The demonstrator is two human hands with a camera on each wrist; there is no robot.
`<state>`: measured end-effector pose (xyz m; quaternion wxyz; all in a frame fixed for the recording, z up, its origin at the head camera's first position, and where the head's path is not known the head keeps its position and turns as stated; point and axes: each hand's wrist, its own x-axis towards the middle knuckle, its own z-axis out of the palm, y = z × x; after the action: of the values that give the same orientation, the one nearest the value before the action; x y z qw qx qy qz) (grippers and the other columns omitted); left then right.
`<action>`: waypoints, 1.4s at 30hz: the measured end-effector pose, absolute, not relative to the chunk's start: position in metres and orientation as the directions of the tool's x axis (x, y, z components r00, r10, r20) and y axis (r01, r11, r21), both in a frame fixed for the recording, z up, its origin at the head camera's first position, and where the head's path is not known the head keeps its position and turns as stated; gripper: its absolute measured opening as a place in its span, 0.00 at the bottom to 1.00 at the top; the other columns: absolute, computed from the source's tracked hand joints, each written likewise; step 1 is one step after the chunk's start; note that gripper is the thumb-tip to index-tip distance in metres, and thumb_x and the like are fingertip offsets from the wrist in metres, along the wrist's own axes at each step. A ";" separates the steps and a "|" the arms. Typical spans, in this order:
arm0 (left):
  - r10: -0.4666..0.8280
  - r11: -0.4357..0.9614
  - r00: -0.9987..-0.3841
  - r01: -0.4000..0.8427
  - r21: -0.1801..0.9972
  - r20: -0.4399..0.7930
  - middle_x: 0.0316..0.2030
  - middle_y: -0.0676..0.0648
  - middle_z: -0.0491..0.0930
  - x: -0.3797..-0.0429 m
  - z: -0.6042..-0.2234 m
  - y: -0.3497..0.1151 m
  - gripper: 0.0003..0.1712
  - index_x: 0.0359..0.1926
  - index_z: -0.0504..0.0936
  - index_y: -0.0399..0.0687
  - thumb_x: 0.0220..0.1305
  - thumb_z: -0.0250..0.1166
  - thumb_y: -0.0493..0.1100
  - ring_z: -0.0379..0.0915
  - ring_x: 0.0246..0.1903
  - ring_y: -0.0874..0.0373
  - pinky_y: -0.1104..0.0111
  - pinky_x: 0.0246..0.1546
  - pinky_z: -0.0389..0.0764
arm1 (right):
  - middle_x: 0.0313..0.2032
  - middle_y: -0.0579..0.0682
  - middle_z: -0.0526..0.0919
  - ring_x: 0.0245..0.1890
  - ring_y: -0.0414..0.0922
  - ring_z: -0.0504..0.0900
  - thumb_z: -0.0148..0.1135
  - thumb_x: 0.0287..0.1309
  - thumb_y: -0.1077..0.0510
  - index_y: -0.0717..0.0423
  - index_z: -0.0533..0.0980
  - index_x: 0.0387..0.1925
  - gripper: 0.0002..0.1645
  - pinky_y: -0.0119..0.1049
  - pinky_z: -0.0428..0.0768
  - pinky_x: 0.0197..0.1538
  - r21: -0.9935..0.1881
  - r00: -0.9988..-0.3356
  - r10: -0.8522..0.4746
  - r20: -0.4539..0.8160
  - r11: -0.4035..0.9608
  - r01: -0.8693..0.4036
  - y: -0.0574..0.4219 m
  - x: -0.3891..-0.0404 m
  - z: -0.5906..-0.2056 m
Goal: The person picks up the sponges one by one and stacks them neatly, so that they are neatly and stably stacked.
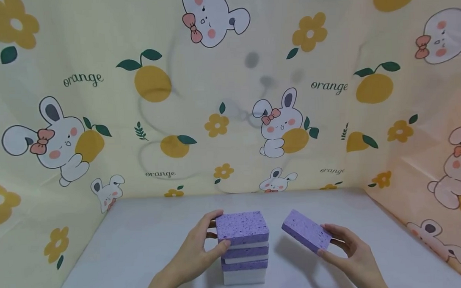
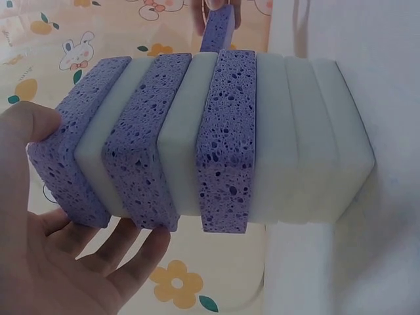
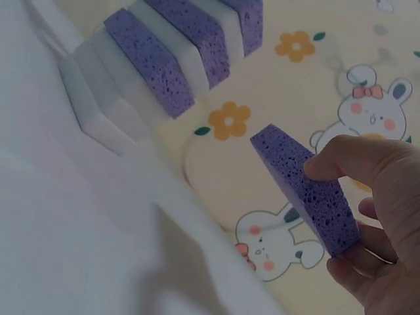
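Note:
A stack of purple sponges and white blocks stands on the table in front of me, with a purple sponge on top and white blocks at the bottom. My left hand grips that top sponge from the left, thumb on the near side and fingers at the far side. In the left wrist view, fingertips also reach the second purple sponge below. To the right of the stack, my right hand pinches another purple sponge by its right end, tilted and raised over the table, apart from the stack.
The white tabletop runs back to a cloth backdrop printed with rabbits, oranges and flowers. Similar cloth also hangs along the left and right sides. Shadows of the raised sponge and arm fall on the table right of the stack.

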<state>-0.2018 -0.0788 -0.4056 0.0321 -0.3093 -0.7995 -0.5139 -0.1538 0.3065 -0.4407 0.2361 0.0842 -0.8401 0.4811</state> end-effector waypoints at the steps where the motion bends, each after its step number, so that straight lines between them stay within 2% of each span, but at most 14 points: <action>1: 0.461 0.282 -0.807 0.528 0.801 0.370 0.58 0.53 0.71 -0.202 -0.405 -0.079 0.39 0.71 0.60 0.51 0.65 0.65 0.53 0.73 0.50 0.58 0.60 0.52 0.77 | 0.55 0.59 0.78 0.48 0.36 0.79 0.78 0.44 0.65 0.62 0.72 0.60 0.40 0.25 0.78 0.48 -0.770 -0.876 0.085 0.475 0.523 -0.367 0.306 -0.153 -0.440; 11: 0.460 0.289 -0.812 0.520 0.804 0.360 0.57 0.52 0.72 -0.201 -0.402 -0.079 0.38 0.71 0.60 0.52 0.65 0.64 0.55 0.74 0.49 0.58 0.56 0.52 0.77 | 0.57 0.58 0.76 0.52 0.38 0.78 0.72 0.51 0.70 0.64 0.70 0.62 0.36 0.26 0.77 0.52 -0.813 -0.880 0.059 0.472 0.414 -0.408 0.296 -0.145 -0.421; 20: 0.469 0.279 -0.818 0.495 0.823 0.333 0.58 0.52 0.71 -0.202 -0.401 -0.076 0.40 0.72 0.59 0.52 0.65 0.64 0.56 0.74 0.49 0.57 0.54 0.51 0.76 | 0.60 0.61 0.73 0.56 0.46 0.73 0.68 0.52 0.77 0.65 0.69 0.63 0.36 0.26 0.72 0.58 -0.804 -0.843 -0.029 0.536 0.286 -0.521 0.271 -0.133 -0.367; 24: 0.470 0.284 -0.818 0.498 0.819 0.333 0.58 0.52 0.71 -0.202 -0.402 -0.076 0.40 0.72 0.59 0.53 0.65 0.64 0.56 0.74 0.49 0.56 0.54 0.51 0.76 | 0.59 0.60 0.74 0.57 0.49 0.73 0.68 0.52 0.76 0.63 0.70 0.62 0.35 0.28 0.73 0.58 -0.796 -0.837 -0.077 0.542 0.274 -0.540 0.252 -0.135 -0.348; 27: 0.470 0.282 -0.816 0.500 0.819 0.336 0.57 0.51 0.72 -0.202 -0.402 -0.076 0.40 0.72 0.59 0.52 0.65 0.64 0.56 0.74 0.49 0.55 0.55 0.50 0.76 | 0.59 0.59 0.75 0.57 0.50 0.73 0.70 0.49 0.76 0.63 0.70 0.61 0.36 0.30 0.72 0.60 -0.762 -0.808 -0.145 0.571 0.270 -0.588 0.239 -0.143 -0.343; 34: 0.466 0.273 -0.810 0.515 0.812 0.357 0.58 0.51 0.71 -0.202 -0.403 -0.077 0.41 0.72 0.57 0.51 0.65 0.65 0.54 0.74 0.48 0.57 0.58 0.50 0.77 | 0.58 0.61 0.75 0.57 0.54 0.74 0.71 0.45 0.78 0.64 0.70 0.62 0.39 0.36 0.71 0.62 -0.670 -0.682 -0.321 0.657 0.168 -0.723 0.219 -0.170 -0.347; 39: 0.467 0.260 -0.811 0.507 0.822 0.353 0.63 0.51 0.69 -0.203 -0.404 -0.077 0.44 0.74 0.54 0.48 0.64 0.66 0.52 0.71 0.54 0.57 0.58 0.53 0.76 | 0.58 0.62 0.75 0.56 0.56 0.74 0.70 0.46 0.77 0.66 0.70 0.62 0.38 0.38 0.72 0.61 -0.650 -0.638 -0.378 0.671 0.115 -0.751 0.208 -0.184 -0.352; 42: 0.465 0.253 -0.814 0.498 0.830 0.347 0.64 0.51 0.68 -0.203 -0.404 -0.077 0.46 0.74 0.52 0.49 0.64 0.66 0.52 0.69 0.56 0.57 0.58 0.54 0.76 | 0.58 0.59 0.75 0.57 0.56 0.74 0.70 0.48 0.75 0.63 0.70 0.62 0.38 0.40 0.72 0.62 -0.671 -0.655 -0.393 0.646 0.117 -0.732 0.203 -0.190 -0.354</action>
<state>-0.2026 -0.0773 -0.4042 0.0153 -0.3042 -0.7913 -0.5302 -0.1895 0.2028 -0.3538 0.1567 0.3848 -0.7308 0.5417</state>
